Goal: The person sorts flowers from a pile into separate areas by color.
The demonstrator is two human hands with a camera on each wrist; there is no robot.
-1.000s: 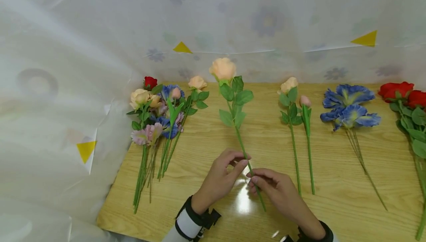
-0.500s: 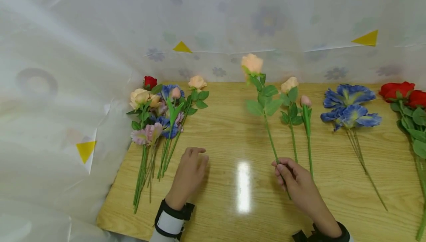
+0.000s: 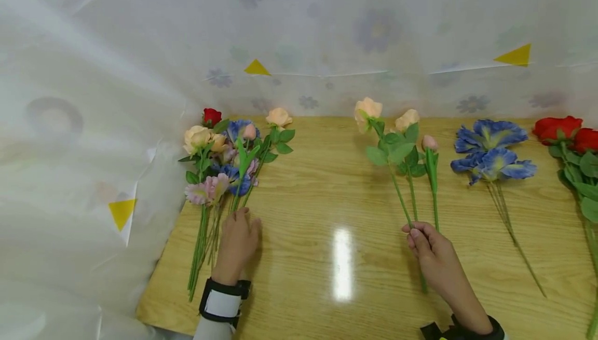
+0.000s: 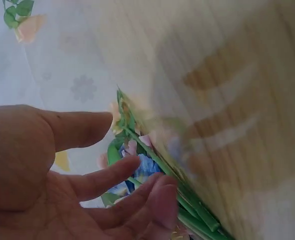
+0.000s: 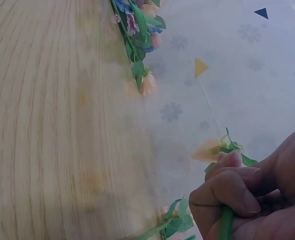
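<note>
My right hand (image 3: 432, 254) pinches the green stem of a peach rose (image 3: 368, 114), thumb against fingertips. Its leaves overlap a second peach rose (image 3: 407, 120) lying on the table. In the right wrist view the fingers curl round the stem (image 5: 226, 222). My left hand (image 3: 237, 241) is over the stems of the mixed flower pile on the left, which includes a blue flower (image 3: 239, 180) and a pink tulip (image 3: 249, 132). In the left wrist view its fingers (image 4: 107, 182) are spread and relaxed, with nothing between them and the thumb.
Right of the held rose lie a pink tulip (image 3: 430, 144), blue flowers (image 3: 495, 166) and red roses (image 3: 558, 128). The wooden table (image 3: 308, 184) meets a pale flower-printed sheet (image 3: 327, 28) at the back and left.
My left hand has let go of the rose stem and moved left to the flower pile. My right hand has carried the peach rose rightward, and its bloom now sits lower beside the second rose.
</note>
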